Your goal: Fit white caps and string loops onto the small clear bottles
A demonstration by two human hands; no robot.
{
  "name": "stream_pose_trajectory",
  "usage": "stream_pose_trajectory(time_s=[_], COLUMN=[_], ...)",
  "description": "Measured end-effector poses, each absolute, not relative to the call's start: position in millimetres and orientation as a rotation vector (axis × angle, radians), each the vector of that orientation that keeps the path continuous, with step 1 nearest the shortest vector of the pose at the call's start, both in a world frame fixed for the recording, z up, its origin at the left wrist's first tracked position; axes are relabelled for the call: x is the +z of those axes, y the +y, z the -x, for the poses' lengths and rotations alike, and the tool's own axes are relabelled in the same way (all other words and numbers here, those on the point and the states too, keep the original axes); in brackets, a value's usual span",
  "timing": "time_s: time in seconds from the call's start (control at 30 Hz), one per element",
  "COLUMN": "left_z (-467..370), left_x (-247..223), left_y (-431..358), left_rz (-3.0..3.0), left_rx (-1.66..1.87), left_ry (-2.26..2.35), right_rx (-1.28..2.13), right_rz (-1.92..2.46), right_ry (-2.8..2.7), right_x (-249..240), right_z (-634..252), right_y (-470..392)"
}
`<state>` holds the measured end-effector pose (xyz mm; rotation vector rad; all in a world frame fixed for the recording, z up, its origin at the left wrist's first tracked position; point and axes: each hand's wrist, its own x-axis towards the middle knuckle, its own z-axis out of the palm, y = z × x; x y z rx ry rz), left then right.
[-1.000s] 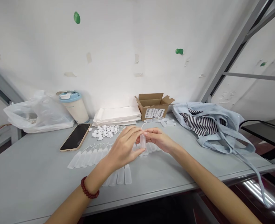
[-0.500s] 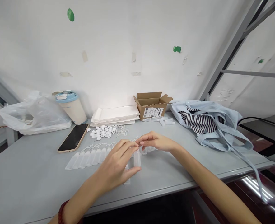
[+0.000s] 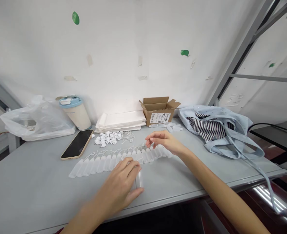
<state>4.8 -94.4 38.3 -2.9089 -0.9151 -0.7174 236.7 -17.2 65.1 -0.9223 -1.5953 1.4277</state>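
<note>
Tube (image 3: 139,179) lowered toward table edge (image 3: 172,199), held in left hand (image 3: 122,183); right hand (image 3: 165,141) loosely curled; carton (image 3: 159,116) open, contents hidden.

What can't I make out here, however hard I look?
All in the head view:
Clear tubes by the left hand: that hand covers most of them, so I can't count them.
Floor of the cardboard box: its front wall hides it.
Small print on the box's label: too small to read.
Contents of the plastic bag: obscured by cloudy, crumpled plastic.
Dark red band: mostly cut off by the bottom edge.
</note>
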Motion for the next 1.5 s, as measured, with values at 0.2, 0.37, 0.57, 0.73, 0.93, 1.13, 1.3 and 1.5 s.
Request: stream_pose_trajectory(time_s=[0.2, 0.37, 0.57, 0.73, 0.93, 1.13, 1.3, 1.5], left_z=[-2.3, -2.5, -3.4, -2.0, -0.6, -2.2, -1.5, -0.8], left_x=[36.4, 37.7, 38.8, 42.3, 45.4, 46.3, 45.4, 48.1], left_y=[-95.4, -96.3, -97.8, -98.1, -98.5, -98.9, -98.6, -99.2], left_rz=[2.875, 2.859, 2.850, 2.893, 2.941, 3.003, 3.005, 3.027], left_rx=[-0.619, -0.568, -0.541, -0.516, -0.511, -0.467, -0.479, -0.421], left_ry=[-0.889, -0.902, -0.889, -0.886, -0.865, -0.868, -0.889, -0.928], right_rx=[1.408, 1.379, 1.355, 1.344, 1.327, 1.324, 1.319, 1.320], right_rz=[0.939, 0.953, 0.978, 0.966, 0.977, 0.983, 0.974, 0.977], right_ry=[-1.590, -1.601, -1.584, -1.578, -1.575, -1.578, -1.591, -1.604], right_x=[65.0, 63.4, 63.3, 62.7, 61.8, 62.7, 61.5, 60.8], right_z=[-236.7, -237.7, -238.7, -240.4, -240.7, -240.2, -240.6, -240.8], right_y=[-16.5, -14.4, -14.1, -13.2, -11.8, -12.3, -11.9, -11.6])
